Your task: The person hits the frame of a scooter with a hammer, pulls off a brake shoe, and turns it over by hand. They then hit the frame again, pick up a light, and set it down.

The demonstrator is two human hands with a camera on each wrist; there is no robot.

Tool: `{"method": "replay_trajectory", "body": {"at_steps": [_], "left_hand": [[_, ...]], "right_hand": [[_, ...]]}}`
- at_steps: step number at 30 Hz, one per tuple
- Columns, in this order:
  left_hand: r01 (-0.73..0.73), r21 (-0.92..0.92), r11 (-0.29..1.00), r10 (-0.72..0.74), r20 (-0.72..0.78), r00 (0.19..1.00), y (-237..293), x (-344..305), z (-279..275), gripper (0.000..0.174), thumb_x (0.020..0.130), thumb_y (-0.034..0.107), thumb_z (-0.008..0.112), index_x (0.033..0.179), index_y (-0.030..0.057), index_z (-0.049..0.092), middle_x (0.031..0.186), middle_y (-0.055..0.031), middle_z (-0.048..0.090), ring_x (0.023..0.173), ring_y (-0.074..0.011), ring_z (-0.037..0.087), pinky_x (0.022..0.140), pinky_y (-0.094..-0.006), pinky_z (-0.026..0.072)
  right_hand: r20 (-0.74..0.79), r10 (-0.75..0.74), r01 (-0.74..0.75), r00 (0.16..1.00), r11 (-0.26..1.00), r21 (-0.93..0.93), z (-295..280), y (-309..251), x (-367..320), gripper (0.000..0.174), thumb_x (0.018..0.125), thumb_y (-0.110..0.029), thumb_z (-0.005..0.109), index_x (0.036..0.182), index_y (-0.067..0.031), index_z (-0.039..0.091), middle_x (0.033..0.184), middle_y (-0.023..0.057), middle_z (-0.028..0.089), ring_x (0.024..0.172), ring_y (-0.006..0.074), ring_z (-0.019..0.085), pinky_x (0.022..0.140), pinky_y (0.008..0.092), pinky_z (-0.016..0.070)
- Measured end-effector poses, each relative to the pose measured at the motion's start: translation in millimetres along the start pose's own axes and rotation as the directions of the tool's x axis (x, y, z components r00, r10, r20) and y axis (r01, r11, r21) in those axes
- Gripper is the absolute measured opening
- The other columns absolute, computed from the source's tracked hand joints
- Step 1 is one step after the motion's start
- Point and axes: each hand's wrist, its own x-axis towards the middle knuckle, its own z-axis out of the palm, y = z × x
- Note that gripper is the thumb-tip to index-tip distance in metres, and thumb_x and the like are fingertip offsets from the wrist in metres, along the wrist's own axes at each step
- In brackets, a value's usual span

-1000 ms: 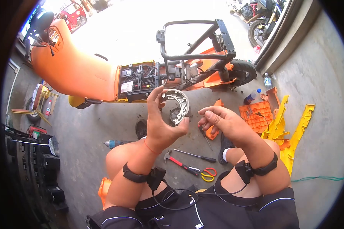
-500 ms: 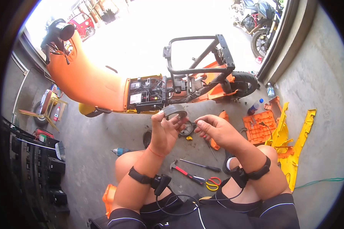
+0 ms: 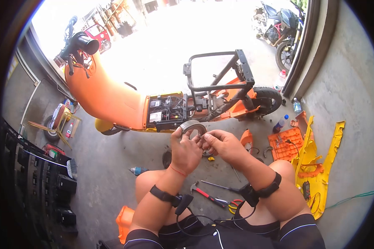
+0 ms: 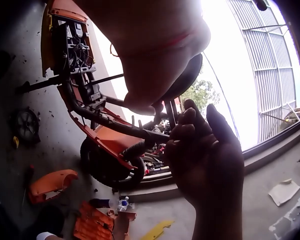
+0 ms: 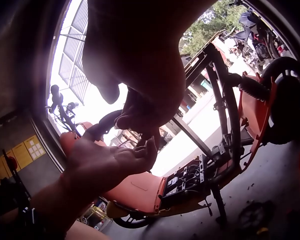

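Observation:
My left hand [image 3: 186, 153] holds up a curved metal brake shoe [image 3: 191, 123], its outer lining facing me, thumb at the left end and fingers curled beneath. At the shoe's right end is my right hand [image 3: 226, 145], thumb and forefinger close together. Its fingertips overlap that end in the head view; I cannot tell whether they pinch it. In the left wrist view, the shoe [image 4: 192, 77] is a dark curve partly hidden by the left hand. Below both hands, a round spoked metal part [image 4: 25, 125] lies on the floor, with a small yellow piece [image 3: 211, 159] beside it.
An orange scooter [image 3: 108, 99] with its frame bared stands ahead. Near my legs lie a hammer [image 3: 203, 193], a long screwdriver [image 3: 220, 185], scissors [image 3: 233, 206] and a drill [image 3: 139, 170]. Orange [image 3: 284, 143] and yellow panels [image 3: 334, 166] lie at right, near bottles.
The brake shoe has turned from its flat side to its outer curve. My right hand has come in from the right to the shoe's end. The head view has tilted upward.

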Motion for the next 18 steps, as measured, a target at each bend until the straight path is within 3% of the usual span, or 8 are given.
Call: {"method": "replay_trajectory", "body": {"at_steps": [4,6,7,10,13,14,16,18], "left_hand": [[-0.002,0.064,0.998,0.000,0.029,1.000,-5,-5,-3,0.062,0.092,0.055,0.055,0.131,0.0085,0.040,0.133,-0.0169,0.049,0.120,-0.0314,0.050,0.104,-0.0469,0.0396],[-0.026,0.186,0.982,0.004,0.117,0.993,-8,-7,0,0.063,0.094,0.059,0.053,0.132,0.0103,0.040,0.131,-0.0142,0.049,0.120,-0.0308,0.051,0.101,-0.0454,0.0403],[-0.013,0.204,0.979,-0.011,0.118,0.993,-9,-9,4,0.067,0.093,0.063,0.053,0.133,0.0105,0.040,0.121,-0.0105,0.051,0.109,-0.0267,0.052,0.094,-0.0416,0.0414],[-0.006,0.222,0.975,-0.044,0.220,0.975,-8,-8,1,0.071,0.091,0.066,0.054,0.135,0.0117,0.040,0.112,-0.0064,0.049,0.097,-0.0213,0.049,0.087,-0.0364,0.0406],[-0.008,0.276,0.961,-0.053,0.213,0.976,-11,0,-21,0.075,0.089,0.070,0.053,0.136,0.0124,0.040,0.107,-0.0035,0.047,0.089,-0.0181,0.044,0.081,-0.0339,0.0401],[-0.009,0.283,0.959,-0.056,0.218,0.974,-11,2,-27,0.075,0.089,0.070,0.053,0.136,0.0124,0.040,0.107,-0.0035,0.047,0.089,-0.0181,0.044,0.081,-0.0339,0.0401],[-0.152,0.314,0.937,0.077,0.239,0.968,-10,4,-31,0.071,0.090,0.061,0.061,0.134,0.0108,0.039,0.123,-0.0065,0.052,0.112,-0.0218,0.050,0.095,-0.0356,0.0402],[-0.219,0.360,0.907,0.137,0.239,0.961,-11,2,-33,0.069,0.091,0.056,0.062,0.137,0.0117,0.034,0.127,-0.0083,0.051,0.116,-0.0230,0.050,0.097,-0.0367,0.0404]], "right_hand": [[0.023,0.070,-0.070,0.997,0.997,0.026,4,-1,3,0.030,0.103,-0.028,0.054,0.110,-0.0014,0.066,0.092,0.0022,0.067,0.080,0.0085,0.060,0.070,0.0246,0.0498],[0.026,0.099,-0.101,0.995,0.993,0.060,4,2,7,0.031,0.103,-0.030,0.054,0.109,-0.0025,0.066,0.091,0.0018,0.066,0.079,0.0084,0.060,0.068,0.0242,0.0492],[0.027,0.108,-0.110,0.994,0.988,0.108,5,3,8,0.032,0.102,-0.032,0.054,0.109,-0.0035,0.066,0.089,0.0013,0.066,0.077,0.0080,0.060,0.067,0.0237,0.0485],[0.042,0.097,-0.104,0.994,0.969,0.224,5,11,13,0.033,0.102,-0.035,0.054,0.107,-0.0053,0.067,0.086,-0.0001,0.065,0.072,0.0072,0.058,0.065,0.0229,0.0474],[0.059,0.080,-0.095,0.995,0.936,0.339,7,14,15,0.034,0.102,-0.036,0.053,0.103,-0.0058,0.067,0.082,-0.0009,0.065,0.069,0.0068,0.057,0.063,0.0226,0.0461],[0.062,0.081,-0.099,0.995,0.918,0.384,8,14,16,0.035,0.103,-0.037,0.052,0.099,-0.0054,0.067,0.080,-0.0008,0.064,0.067,0.0069,0.056,0.062,0.0226,0.0455],[0.061,0.087,-0.103,0.994,0.932,0.347,8,15,16,0.035,0.103,-0.038,0.052,0.098,-0.0064,0.066,0.080,-0.0010,0.064,0.066,0.0067,0.055,0.061,0.0226,0.0449],[0.061,0.092,-0.106,0.994,0.944,0.312,9,14,14,0.035,0.102,-0.039,0.053,0.096,-0.0075,0.066,0.080,-0.0011,0.064,0.065,0.0065,0.054,0.061,0.0227,0.0443]]}}
